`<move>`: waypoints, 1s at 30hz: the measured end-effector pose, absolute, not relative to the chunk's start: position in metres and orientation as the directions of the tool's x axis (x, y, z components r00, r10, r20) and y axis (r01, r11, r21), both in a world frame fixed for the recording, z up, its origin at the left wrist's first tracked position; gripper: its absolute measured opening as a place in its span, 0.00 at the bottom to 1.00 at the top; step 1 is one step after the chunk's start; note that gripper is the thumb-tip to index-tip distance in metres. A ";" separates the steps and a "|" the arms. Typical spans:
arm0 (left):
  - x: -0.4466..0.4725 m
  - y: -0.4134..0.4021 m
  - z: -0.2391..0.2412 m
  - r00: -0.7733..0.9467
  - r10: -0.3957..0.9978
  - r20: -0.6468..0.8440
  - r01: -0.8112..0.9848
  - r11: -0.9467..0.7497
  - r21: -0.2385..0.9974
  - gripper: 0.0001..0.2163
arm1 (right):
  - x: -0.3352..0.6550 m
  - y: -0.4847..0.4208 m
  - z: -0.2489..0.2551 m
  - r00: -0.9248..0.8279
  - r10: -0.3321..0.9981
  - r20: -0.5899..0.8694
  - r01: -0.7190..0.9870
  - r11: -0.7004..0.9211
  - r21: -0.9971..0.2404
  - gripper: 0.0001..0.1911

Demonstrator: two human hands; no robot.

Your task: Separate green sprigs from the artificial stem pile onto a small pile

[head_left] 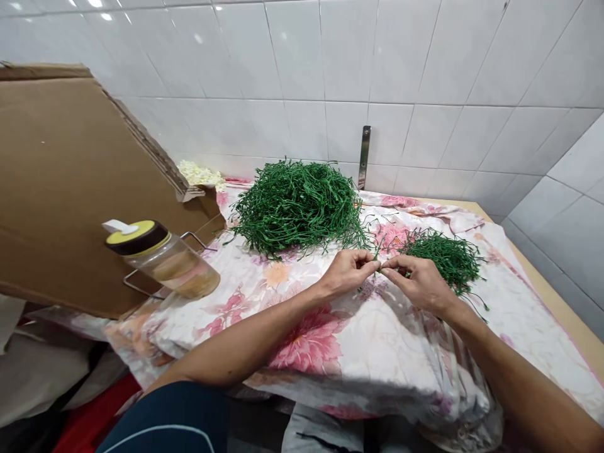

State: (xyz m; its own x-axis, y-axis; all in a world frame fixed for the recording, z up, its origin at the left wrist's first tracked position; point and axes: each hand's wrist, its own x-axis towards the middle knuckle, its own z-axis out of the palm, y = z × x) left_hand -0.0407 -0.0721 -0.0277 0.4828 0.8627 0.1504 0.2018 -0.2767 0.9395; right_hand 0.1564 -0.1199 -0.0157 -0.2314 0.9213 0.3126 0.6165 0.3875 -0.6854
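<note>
My left hand and my right hand meet above the cloth, fingertips almost touching. Each is closed in a pinch on a thin green stem, most of it hidden by the fingers. Behind my left hand rises a large heap of thin, wiry green stems with small knobby tips. A smaller pile of similar stems lies just beyond my right hand. A few loose strands are scattered between the two piles.
A flowered cloth covers the table. At left, a clear bottle with a yellow and dark lid leans beside a big cardboard box. Pale yellow bits lie behind the box. A metal bracket is fixed to the tiled wall.
</note>
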 end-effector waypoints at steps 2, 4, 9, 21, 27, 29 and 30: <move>-0.041 -0.073 -0.029 0.479 0.861 0.168 0.236 -0.311 0.921 0.14 | 0.158 -0.119 -0.016 -0.225 0.930 0.292 0.603 0.368 -0.708 0.10; -0.042 -0.074 -0.029 0.479 0.856 0.196 0.276 -0.359 0.892 0.13 | 0.159 -0.118 -0.016 -0.226 0.937 0.266 0.603 0.349 -0.717 0.10; -0.042 -0.077 -0.027 0.511 0.815 0.273 0.331 -0.480 0.813 0.11 | 0.158 -0.117 -0.014 -0.234 0.958 0.168 0.631 0.281 -0.724 0.12; -0.044 -0.076 -0.023 0.502 0.827 0.253 0.327 -0.452 0.830 0.10 | 0.158 -0.111 -0.032 -0.138 0.987 -0.084 0.245 -0.048 -0.968 0.08; -0.045 -0.076 -0.023 0.504 0.808 0.306 0.356 -0.517 0.778 0.08 | 0.154 -0.112 -0.032 -0.127 0.983 -0.135 0.134 -0.118 -0.984 0.12; -0.045 -0.075 -0.024 0.495 0.802 0.335 0.343 -0.534 0.772 0.08 | 0.152 -0.112 -0.033 -0.124 0.984 -0.125 0.133 -0.108 -0.985 0.13; -0.045 -0.075 -0.025 0.490 0.801 0.344 0.340 -0.539 0.771 0.08 | 0.152 -0.112 -0.033 -0.124 0.985 -0.119 0.135 -0.102 -0.986 0.13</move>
